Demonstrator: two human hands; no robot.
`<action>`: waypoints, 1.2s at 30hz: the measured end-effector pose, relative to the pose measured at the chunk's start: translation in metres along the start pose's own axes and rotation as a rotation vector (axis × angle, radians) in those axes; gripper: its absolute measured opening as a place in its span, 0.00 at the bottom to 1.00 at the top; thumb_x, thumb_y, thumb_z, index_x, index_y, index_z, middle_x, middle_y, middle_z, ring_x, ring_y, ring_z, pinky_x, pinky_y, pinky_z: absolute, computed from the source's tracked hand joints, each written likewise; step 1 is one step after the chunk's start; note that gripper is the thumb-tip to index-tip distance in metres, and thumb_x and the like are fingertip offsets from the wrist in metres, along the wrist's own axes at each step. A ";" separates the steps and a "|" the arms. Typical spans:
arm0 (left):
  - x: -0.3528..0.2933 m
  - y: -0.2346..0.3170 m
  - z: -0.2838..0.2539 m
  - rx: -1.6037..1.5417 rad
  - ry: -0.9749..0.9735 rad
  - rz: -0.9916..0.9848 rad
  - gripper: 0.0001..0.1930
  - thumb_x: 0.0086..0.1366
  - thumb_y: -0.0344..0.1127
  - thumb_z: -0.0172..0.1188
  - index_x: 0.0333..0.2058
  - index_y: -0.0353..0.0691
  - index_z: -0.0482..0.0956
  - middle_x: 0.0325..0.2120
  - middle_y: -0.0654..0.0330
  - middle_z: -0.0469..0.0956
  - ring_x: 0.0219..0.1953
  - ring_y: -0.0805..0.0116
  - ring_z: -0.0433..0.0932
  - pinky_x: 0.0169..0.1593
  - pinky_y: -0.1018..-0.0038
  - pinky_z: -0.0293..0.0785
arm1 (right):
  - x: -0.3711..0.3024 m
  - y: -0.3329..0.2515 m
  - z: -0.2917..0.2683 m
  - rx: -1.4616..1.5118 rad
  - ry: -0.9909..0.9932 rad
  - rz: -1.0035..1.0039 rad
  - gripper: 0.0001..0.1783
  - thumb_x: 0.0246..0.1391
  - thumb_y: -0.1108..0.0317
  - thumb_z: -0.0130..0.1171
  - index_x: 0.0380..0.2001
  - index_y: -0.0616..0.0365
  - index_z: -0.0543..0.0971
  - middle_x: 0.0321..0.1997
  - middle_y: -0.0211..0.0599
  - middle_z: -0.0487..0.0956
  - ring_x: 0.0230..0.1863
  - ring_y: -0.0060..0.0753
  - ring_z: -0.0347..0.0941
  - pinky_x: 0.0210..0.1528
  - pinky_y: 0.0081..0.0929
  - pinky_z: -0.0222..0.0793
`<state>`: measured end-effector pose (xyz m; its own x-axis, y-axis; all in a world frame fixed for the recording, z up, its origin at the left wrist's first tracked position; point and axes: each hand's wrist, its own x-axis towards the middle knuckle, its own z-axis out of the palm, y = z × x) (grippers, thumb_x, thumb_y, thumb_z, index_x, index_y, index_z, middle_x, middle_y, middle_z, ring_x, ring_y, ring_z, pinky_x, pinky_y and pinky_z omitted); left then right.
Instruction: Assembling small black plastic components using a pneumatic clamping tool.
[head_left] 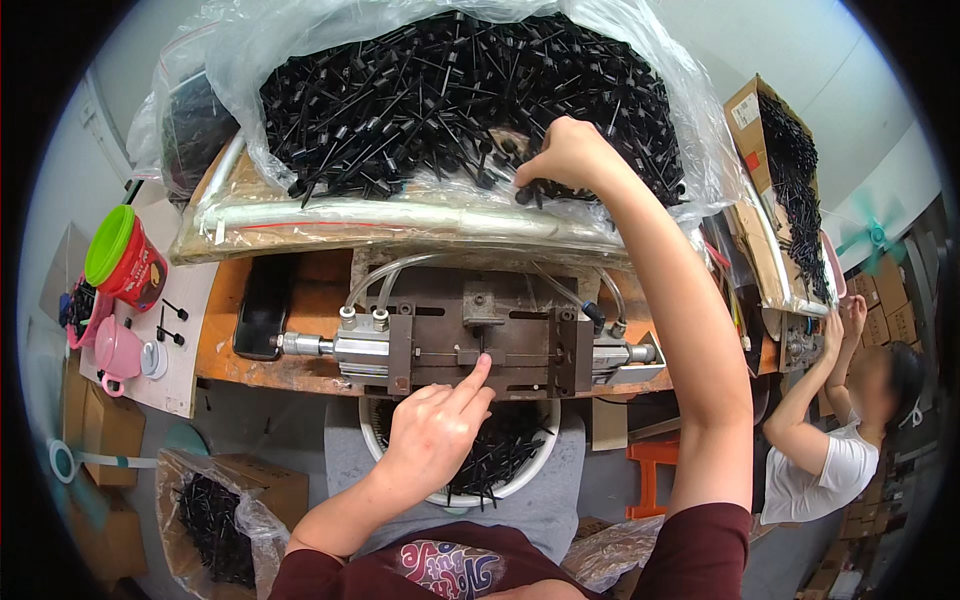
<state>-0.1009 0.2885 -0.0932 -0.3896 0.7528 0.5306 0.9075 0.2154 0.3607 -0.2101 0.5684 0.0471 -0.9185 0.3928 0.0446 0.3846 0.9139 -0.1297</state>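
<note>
On the metal clamping fixture (pixel 525 335), mid-bench: left hand (pixel 430 430), index finger straight, its tip touching the front of the small central block beside a dark slim piece; other fingers loosely curled, contents of the palm not visible.

At the front edge of the heap: right hand (pixel 570 155), arm outstretched, thumb and fingers bent close together over a black stemmed part (pixel 528 193); whether the part is pinched cannot be told.

Around the right hand: large heap of black stemmed parts (pixel 400 110), in a clear plastic liner (pixel 712 130), above the fixture.

Flanking the fixture: two silver cylinders, one left (pixel 362 352), one right (pixel 625 355); clear tubes (pixel 385 278) rising behind.

Below the left hand: white bucket (pixel 552 440), between the knees, containing more black parts.

Left on the orange wooden bench (pixel 318 290): black phone (pixel 262 310). Farther left: red tub with green lid (pixel 140 275); pink cup (pixel 118 348).

Lower left: lined carton (pixel 270 485) of black parts.

Far right: co-worker (pixel 825 470), white top, arms raised beside a second carton (pixel 765 170) of black parts.
</note>
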 end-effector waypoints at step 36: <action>-0.006 0.015 -0.042 -0.312 -0.002 0.089 0.21 0.49 0.47 0.74 0.39 0.41 0.85 0.46 0.58 0.83 0.26 0.67 0.80 0.30 0.77 0.76 | -0.029 0.030 -0.041 1.012 0.189 -0.069 0.16 0.52 0.63 0.70 0.36 0.63 0.79 0.31 0.30 0.78 0.28 0.18 0.76 0.30 0.16 0.72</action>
<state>-0.0916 0.2615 -0.0590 -0.3105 0.7615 0.5689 0.8459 -0.0516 0.5309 -0.1682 0.5882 0.0826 -0.8727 0.4322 0.2271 -0.0060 0.4555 -0.8902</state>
